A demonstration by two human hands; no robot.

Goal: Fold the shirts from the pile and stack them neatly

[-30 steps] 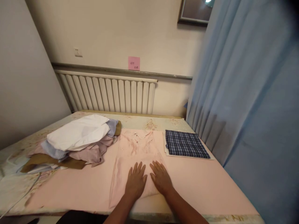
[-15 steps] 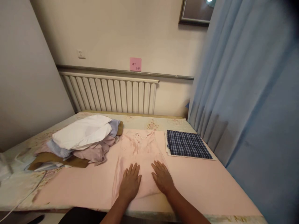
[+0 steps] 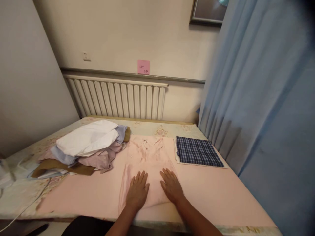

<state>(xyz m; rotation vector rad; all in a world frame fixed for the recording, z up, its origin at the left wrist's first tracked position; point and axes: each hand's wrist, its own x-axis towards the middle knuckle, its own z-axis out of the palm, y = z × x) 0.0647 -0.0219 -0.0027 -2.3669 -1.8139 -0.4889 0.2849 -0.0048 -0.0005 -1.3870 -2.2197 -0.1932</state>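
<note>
A thin pale pink blouse lies spread on a pink cloth, its neckline pointing away from me. My left hand rests flat on the lower left part of the blouse, fingers apart. On the lower right part lies my right hand, also flat with fingers spread. Neither hand holds anything. Some creases show below the neckline and along the left side.
Left of the blouse is a heap of crumpled clothes with a white garment on top. A folded dark blue plaid garment lies at the right on light cloth. A blue curtain borders the right side; a radiator stands behind.
Both hands stay almost exactly where they were on the blouse. The view has shifted very slightly.
</note>
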